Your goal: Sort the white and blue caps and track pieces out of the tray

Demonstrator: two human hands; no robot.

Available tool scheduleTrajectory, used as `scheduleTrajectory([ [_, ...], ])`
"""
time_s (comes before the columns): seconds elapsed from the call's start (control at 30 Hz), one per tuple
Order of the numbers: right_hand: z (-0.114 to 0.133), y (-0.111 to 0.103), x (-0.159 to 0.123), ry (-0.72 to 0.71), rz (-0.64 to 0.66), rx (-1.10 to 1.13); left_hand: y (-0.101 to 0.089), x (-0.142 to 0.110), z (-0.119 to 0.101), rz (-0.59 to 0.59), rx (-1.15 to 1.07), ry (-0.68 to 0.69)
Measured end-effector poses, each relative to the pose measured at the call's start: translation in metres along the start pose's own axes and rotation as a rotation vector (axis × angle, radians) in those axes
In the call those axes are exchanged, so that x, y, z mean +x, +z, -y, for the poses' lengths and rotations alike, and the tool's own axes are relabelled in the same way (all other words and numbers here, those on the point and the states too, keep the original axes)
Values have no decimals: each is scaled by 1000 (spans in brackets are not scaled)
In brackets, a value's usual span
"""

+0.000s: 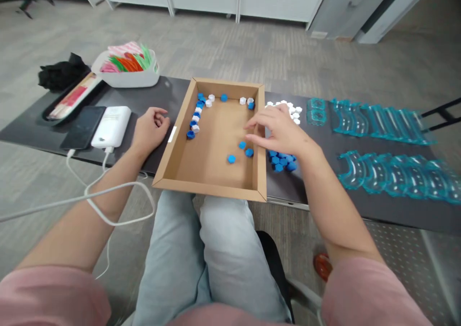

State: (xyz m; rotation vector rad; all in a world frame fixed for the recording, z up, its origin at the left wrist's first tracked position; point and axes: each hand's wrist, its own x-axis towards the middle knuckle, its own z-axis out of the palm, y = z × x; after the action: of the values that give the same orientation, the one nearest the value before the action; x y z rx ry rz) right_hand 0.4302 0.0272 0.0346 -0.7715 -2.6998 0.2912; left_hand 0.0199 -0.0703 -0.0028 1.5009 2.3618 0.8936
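A shallow cardboard box [212, 172] sits at the table's front edge, its near end overhanging my lap. Blue and white hexagonal pieces lie inside: a row along the left wall with a white piece [195, 128], a blue piece [224, 97] at the far wall, and loose ones such as a blue piece [231, 159] nearer me. My right hand [277, 128] hovers over the right wall, thumb and fingers apart, with nothing visible between them. Beside that wall are blue pieces [282, 160] and white pieces [296, 112]. Left of the box, my left hand [149, 129] rests on the table, fingers curled, no object showing.
Clear teal plastic parts [396, 172] lie in rows on the right of the dark table [309, 167]. At left are a white power bank [111, 126] with cables, a dark phone [84, 126], a long tray [72, 98] and a white tub [135, 78] of colourful strips.
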Motion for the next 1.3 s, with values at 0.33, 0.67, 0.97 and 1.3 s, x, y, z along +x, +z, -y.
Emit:
scheduleTrajectory([
  [0.33,43,6,19,24,245,-186,7,5,15,62,182,122],
  [0.67,13,-32,-1,95,-72,178,5,6,12,95,289,135],
  [0.97,-30,-54,-121,395,-230,154,2,9,13,143,341,101],
  [1.3,-33,-33,-148,426,-11,108,-3,5,3,134,326,79],
])
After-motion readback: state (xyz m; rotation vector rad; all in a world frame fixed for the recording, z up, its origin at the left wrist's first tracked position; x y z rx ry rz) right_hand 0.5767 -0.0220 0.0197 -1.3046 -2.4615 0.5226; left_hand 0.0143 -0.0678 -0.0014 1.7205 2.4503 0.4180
